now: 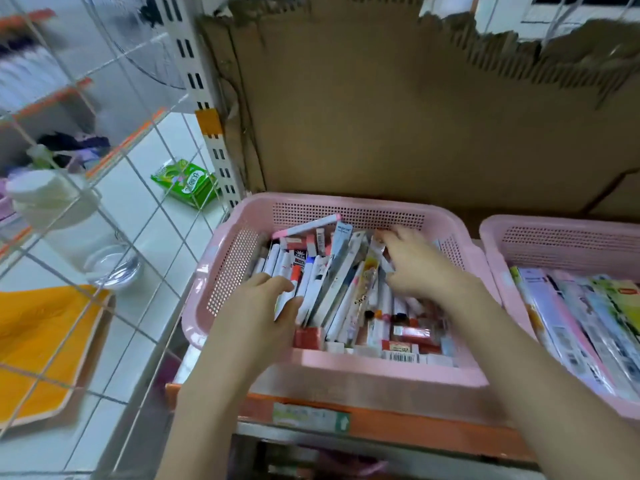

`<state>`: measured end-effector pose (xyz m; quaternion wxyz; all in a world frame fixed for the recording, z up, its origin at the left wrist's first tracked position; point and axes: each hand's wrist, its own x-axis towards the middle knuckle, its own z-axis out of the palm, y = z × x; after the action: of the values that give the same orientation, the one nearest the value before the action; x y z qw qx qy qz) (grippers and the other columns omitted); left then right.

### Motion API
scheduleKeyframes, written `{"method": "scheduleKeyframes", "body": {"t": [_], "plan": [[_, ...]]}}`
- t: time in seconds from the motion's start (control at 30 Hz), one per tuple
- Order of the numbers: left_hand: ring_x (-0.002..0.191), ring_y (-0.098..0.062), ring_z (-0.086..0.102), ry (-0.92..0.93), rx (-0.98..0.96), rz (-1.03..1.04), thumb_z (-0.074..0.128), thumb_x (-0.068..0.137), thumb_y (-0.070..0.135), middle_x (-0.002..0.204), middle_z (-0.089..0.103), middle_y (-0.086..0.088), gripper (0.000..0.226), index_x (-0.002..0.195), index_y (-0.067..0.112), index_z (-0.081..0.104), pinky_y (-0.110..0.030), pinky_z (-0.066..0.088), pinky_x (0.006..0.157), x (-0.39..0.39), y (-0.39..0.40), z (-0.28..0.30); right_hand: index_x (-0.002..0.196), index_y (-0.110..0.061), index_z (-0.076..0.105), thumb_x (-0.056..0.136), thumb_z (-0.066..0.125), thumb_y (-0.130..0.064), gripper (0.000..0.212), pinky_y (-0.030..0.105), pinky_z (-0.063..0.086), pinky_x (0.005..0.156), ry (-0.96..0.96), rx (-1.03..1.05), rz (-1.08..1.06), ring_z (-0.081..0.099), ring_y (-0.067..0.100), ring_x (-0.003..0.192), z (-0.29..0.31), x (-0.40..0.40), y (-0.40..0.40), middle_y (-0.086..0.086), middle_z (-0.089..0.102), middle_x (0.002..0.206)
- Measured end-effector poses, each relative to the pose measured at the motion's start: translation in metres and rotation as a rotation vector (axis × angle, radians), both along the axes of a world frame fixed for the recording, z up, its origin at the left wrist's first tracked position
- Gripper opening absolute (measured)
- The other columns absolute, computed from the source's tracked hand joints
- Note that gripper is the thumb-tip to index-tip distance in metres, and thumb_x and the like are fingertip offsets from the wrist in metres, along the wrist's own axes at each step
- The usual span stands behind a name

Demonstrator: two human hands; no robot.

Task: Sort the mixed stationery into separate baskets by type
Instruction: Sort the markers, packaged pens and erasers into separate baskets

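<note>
A pink perforated basket (346, 206) sits on an orange-edged shelf, filled with mixed stationery: white markers (277, 261), long packaged pens (341, 271) and small red and white boxes (408, 332). My left hand (263, 306) is inside the basket at its left, fingers curled around a white marker (289, 299). My right hand (415, 265) reaches into the far right of the pile, its fingertips on a clear pen packet (375, 242); whether it grips the packet is unclear. A second pink basket (554, 244) to the right holds flat packaged items (588, 323).
Torn brown cardboard (415, 116) stands behind the baskets. A white wire grid (104, 202) borders the shelf on the left. Beyond it on the tiled floor lie a green packet (187, 183), a clear bottle (69, 230) and a yellow bag (41, 341).
</note>
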<state>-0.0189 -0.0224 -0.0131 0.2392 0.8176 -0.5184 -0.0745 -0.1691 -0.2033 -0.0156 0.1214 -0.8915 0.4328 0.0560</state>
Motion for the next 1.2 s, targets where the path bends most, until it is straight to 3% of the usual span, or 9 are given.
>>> {"method": "scheduleKeyframes", "body": {"t": [0.1, 0.27, 0.37, 0.43, 0.53, 0.8, 0.97, 1.1, 1.2], "plan": [[0.102, -0.016, 0.054, 0.018, 0.024, -0.026, 0.052, 0.094, 0.035, 0.116, 0.057, 0.002, 0.034, 0.122, 0.018, 0.06, -0.027, 0.041, 0.082, 0.007, -0.005, -0.003, 0.145, -0.015, 0.024, 0.081, 0.064, -0.028, 0.077, 0.045, 0.036, 0.106, 0.098, 0.047, -0.017, 0.028, 0.032, 0.133, -0.003, 0.011, -0.013, 0.011, 0.016, 0.149], [0.109, -0.018, 0.051, 0.025, 0.082, -0.096, 0.05, 0.094, 0.039, 0.123, 0.055, -0.001, 0.039, 0.127, 0.018, 0.055, -0.03, 0.041, 0.09, 0.008, -0.02, -0.004, 0.133, -0.005, 0.035, 0.084, 0.061, -0.019, 0.057, 0.036, 0.044, 0.083, -0.05, 0.04, -0.19, 0.051, 0.033, 0.112, -0.011, 0.012, -0.006, 0.016, 0.047, 0.127], [0.111, -0.019, 0.05, 0.01, 0.146, -0.085, 0.048, 0.093, 0.046, 0.125, 0.054, -0.003, 0.047, 0.131, 0.018, 0.05, -0.029, 0.041, 0.087, 0.008, -0.03, -0.004, 0.132, -0.001, 0.032, 0.087, 0.056, -0.012, 0.052, 0.03, 0.044, 0.06, -0.104, 0.087, -0.261, 0.06, 0.026, 0.081, -0.011, 0.004, -0.001, 0.011, 0.061, 0.096], [0.108, -0.02, 0.05, 0.007, 0.22, -0.088, 0.048, 0.091, 0.053, 0.122, 0.054, -0.005, 0.053, 0.128, 0.015, 0.049, -0.028, 0.039, 0.08, 0.004, -0.04, -0.006, 0.143, -0.004, 0.019, 0.087, 0.053, -0.005, 0.066, 0.028, 0.036, 0.047, -0.139, 0.083, -0.306, 0.052, 0.019, 0.06, -0.008, -0.003, 0.004, 0.005, 0.054, 0.073], [0.105, -0.024, 0.052, -0.002, 0.373, -0.085, 0.055, 0.085, 0.057, 0.119, 0.055, -0.009, 0.064, 0.126, 0.01, 0.044, -0.028, 0.039, 0.074, -0.008, -0.056, -0.007, 0.151, -0.011, -0.002, 0.087, 0.05, -0.001, 0.083, 0.03, 0.038, 0.047, -0.192, 0.07, -0.344, 0.052, 0.018, 0.056, -0.003, -0.011, 0.014, 0.006, 0.054, 0.068], [0.092, -0.021, 0.048, 0.024, 0.491, -0.01, 0.072, 0.075, 0.05, 0.104, 0.054, -0.007, 0.08, 0.128, 0.002, 0.035, -0.026, 0.037, 0.069, -0.006, -0.067, -0.004, 0.149, -0.013, -0.01, 0.085, 0.054, -0.004, 0.091, 0.036, 0.051, 0.057, -0.225, 0.113, -0.467, 0.06, 0.018, 0.063, -0.004, -0.027, 0.025, 0.005, 0.059, 0.071], [0.084, -0.016, 0.044, 0.157, 0.436, 0.025, 0.071, 0.078, 0.046, 0.109, 0.054, -0.006, 0.07, 0.126, 0.006, 0.04, -0.024, 0.035, 0.059, 0.003, -0.059, -0.001, 0.139, -0.003, 0.027, 0.08, 0.063, -0.006, 0.069, 0.029, 0.043, 0.05, -0.129, 0.216, -0.523, 0.057, 0.015, 0.067, 0.001, -0.031, 0.026, 0.005, 0.06, 0.083], [0.111, -0.023, 0.049, 0.039, 0.451, -0.018, 0.061, 0.078, 0.062, 0.131, 0.047, -0.009, 0.081, 0.136, 0.012, 0.037, -0.03, 0.042, 0.087, 0.002, -0.043, 0.001, 0.12, -0.009, 0.044, 0.079, 0.072, -0.022, 0.052, 0.026, 0.039, 0.049, -0.101, 0.314, -0.508, 0.06, 0.015, 0.069, 0.007, -0.042, 0.038, 0.004, 0.062, 0.083], [0.101, -0.018, 0.053, 0.039, 0.569, -0.11, 0.059, 0.071, 0.071, 0.12, 0.053, -0.001, 0.075, 0.122, 0.017, 0.048, -0.029, 0.046, 0.083, 0.003, -0.029, 0.011, 0.098, -0.015, 0.057, 0.077, 0.074, -0.036, 0.034, 0.024, 0.037, 0.05, -0.045, 0.354, -0.42, 0.059, 0.011, 0.067, 0.016, -0.05, 0.044, -0.001, 0.063, 0.079]]}}
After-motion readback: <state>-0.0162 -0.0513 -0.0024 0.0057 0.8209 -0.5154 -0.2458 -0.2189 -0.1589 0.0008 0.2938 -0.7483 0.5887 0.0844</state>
